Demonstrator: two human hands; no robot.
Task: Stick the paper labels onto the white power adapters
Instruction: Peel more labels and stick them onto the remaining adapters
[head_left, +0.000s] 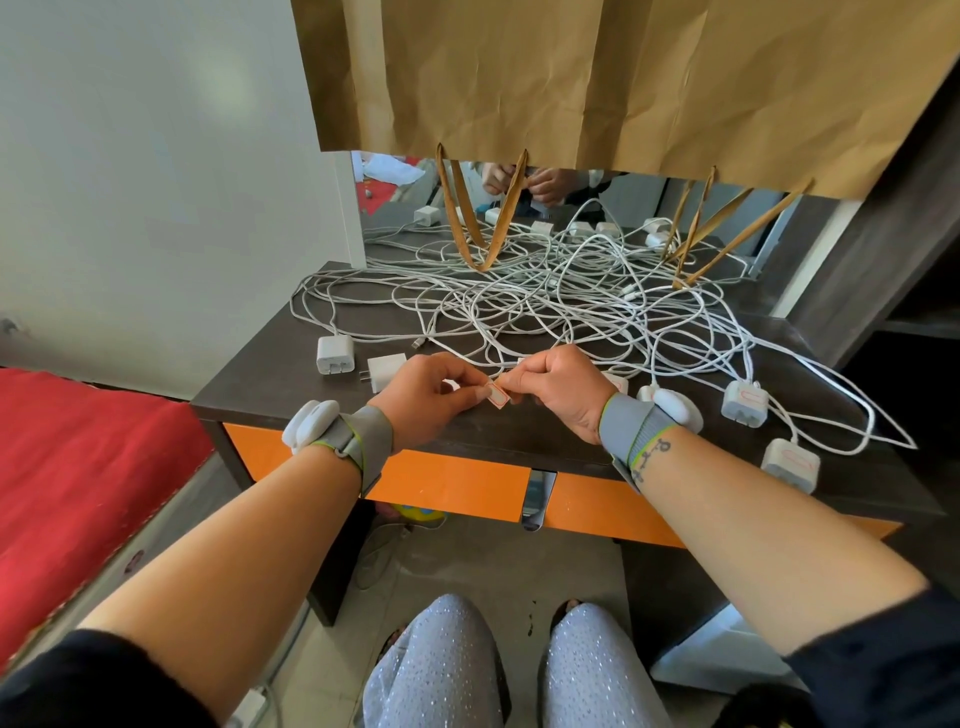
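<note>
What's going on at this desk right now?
A person sits at a dark desk strewn with white cables. Both the left hand and right hand pinch a small red-bordered label. Two adapters on the right already carry labels; two on the left look bare.

Both hands, left (426, 397) and right (558, 389), pinch a red-bordered label (497, 398) above the dark table (519, 436).

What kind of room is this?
Probably a bedroom at home: a dark dressing table with orange drawers, a mirror behind it, and what looks like a red-covered bed beside it.
</note>
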